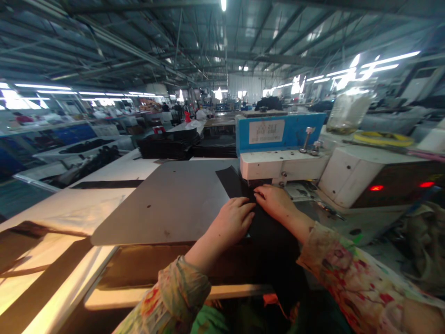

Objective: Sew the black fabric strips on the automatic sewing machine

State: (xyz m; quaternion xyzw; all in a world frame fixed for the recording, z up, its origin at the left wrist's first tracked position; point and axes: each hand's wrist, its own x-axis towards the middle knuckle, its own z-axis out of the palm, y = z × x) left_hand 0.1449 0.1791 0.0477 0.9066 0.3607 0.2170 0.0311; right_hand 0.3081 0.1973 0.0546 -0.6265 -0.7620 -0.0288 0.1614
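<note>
Black fabric [274, 241] runs from my lap up over the edge of a grey metal plate [167, 204] to the sewing machine [281, 164]. My left hand [236, 218] lies on the fabric's left side, its fingers curled down and together at the edge. Close by on the right, my right hand [273, 199] pinches the fabric just in front of the machine's white arm. A strip end of black fabric [227, 180] lies on the plate beyond my left hand. The needle area is hidden under the arm and behind my fingers.
Behind the plate sit stacks of black fabric pieces [170, 144]. A black strip [106, 184] lies on the white table [100, 204] at left. At right are a control box [378, 176] with red digits, a clear jar [349, 109] and a yellow ring [382, 138].
</note>
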